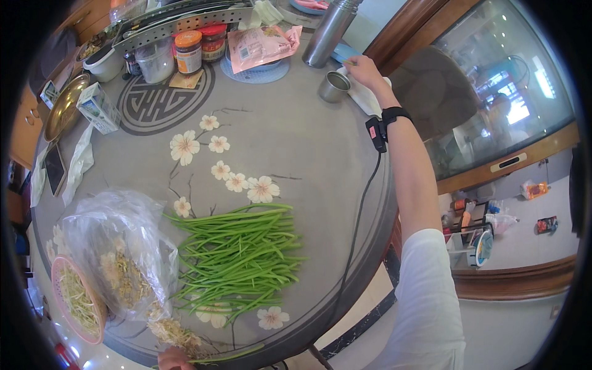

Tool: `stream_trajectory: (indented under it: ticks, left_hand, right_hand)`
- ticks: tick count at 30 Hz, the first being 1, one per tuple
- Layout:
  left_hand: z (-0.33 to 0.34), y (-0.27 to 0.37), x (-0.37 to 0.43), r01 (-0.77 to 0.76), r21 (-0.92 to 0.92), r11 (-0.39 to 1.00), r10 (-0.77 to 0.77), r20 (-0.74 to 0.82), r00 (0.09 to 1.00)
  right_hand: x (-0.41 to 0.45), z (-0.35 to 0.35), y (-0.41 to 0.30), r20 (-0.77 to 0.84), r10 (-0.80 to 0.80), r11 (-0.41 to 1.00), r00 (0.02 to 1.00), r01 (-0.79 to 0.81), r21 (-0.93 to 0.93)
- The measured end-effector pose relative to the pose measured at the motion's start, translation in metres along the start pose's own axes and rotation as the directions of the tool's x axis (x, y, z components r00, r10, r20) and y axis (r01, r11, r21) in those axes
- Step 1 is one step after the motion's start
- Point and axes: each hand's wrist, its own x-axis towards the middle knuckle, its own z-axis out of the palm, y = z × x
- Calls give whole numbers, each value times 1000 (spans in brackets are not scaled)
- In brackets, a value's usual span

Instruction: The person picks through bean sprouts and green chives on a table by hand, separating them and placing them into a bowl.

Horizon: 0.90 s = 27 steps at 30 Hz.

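Observation:
At the bottom edge, partly cut off, my left hand (175, 359) is closed on a long green stalk (231, 358). Beside it lies a heap of pale, stringy vegetable scraps (175, 332). My right hand (365, 71) reaches to the table's far right, with a small green piece (348, 63) pinched at the fingertips. Under that wrist is a white cloth or tissue (365, 98), next to a steel cup (334, 87). A wide pile of green stalks, like garlic chive stems (240, 252), lies in front of me. Left of it sits a clear plastic bag (125, 249) with yellowish scraps.
A pink colander (78, 298) of bean sprouts stands at the left edge. Farther back are a steel thermos (330, 34), lidded jars (188, 53), a pink packet (263, 45) and a carton (98, 107). A black cable (358, 222) hangs from my right wrist band.

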Motion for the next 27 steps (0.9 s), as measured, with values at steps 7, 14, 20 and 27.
stream_trajectory:
  ticks: [7,14,20,27]
  left_hand:
    - [1,-1,0,7,-28,1000,-8,-4,1000]
    - [-4,0,-6,70,19,997,-69,-27,997]
    - [3,-4,-6,53,8,999,-52,-87,995]
    - [-2,3,-4,177,-153,972,-183,-28,983]
  right_hand:
    - [-11,-2,7,-287,-35,999,957,26,-33]
    - [-24,-25,-7,-520,-53,997,852,20,-69]
    - [-71,-62,-44,-586,-105,994,803,59,-96]
    - [-216,-84,-103,-585,-65,975,808,176,135]
